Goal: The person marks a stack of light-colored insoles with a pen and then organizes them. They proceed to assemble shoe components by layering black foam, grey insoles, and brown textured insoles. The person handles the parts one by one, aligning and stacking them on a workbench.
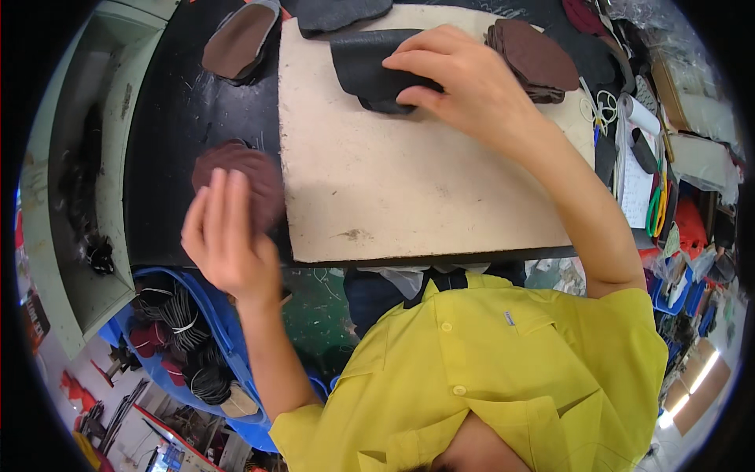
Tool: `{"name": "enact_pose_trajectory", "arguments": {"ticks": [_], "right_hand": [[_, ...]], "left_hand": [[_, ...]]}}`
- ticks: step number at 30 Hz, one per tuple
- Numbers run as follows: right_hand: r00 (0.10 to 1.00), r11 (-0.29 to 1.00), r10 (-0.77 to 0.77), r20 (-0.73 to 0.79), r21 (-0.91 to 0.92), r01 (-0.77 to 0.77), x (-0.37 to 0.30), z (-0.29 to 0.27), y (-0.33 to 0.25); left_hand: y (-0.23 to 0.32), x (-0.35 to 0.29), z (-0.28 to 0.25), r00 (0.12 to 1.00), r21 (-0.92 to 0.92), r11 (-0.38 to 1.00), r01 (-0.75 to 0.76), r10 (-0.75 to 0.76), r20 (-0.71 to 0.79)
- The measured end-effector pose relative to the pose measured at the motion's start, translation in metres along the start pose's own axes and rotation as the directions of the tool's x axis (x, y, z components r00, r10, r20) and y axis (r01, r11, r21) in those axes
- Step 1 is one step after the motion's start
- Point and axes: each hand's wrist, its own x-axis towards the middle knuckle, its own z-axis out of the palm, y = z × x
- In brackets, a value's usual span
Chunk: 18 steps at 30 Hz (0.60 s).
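Note:
My left hand [228, 236] lies over a round, ridged brown leather-like piece [259, 177] on the dark table, left of the pale board [425, 189]. Its fingers are stretched out along the top and slightly smeared by motion. At the board's far side, my right hand [464, 82] has its fingers and thumb closed round the right part of a black leather-like piece [362, 59]. That piece is curved, and a second black edge shows beneath it. Right of this hand sits a stack of brown pieces [539, 59].
Another black piece [338, 12] overlaps the board's far edge. Brown lined pieces [240, 39] lie at the far left. Scissors [602, 110], a notepad [635, 181] and orange-and-green-handled tools [659, 206] are at the right. A blue bin [228, 315] with bundled cords stands below left, beside a grey metal trough [59, 189].

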Motion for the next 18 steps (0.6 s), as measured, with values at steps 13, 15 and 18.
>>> {"name": "enact_pose_trajectory", "arguments": {"ticks": [13,15,18], "right_hand": [[0.808,0.783,0.587,0.041,0.226,-0.580,0.020,-0.015,-0.006],[0.966,0.990,0.132,-0.224,-0.027,-0.142,0.013,-0.036,-0.014],[0.994,0.963,-0.108,0.011,-0.247,0.108,-0.034,-0.061,-0.051]], "left_hand": [[0.070,0.071,0.062,0.950,-0.516,0.842,-0.156,0.270,0.153],[0.073,0.080,0.065,0.938,-0.536,0.835,-0.121,0.273,0.214],[0.061,0.084,0.063,0.922,-0.635,0.771,-0.048,0.278,0.269]]}}
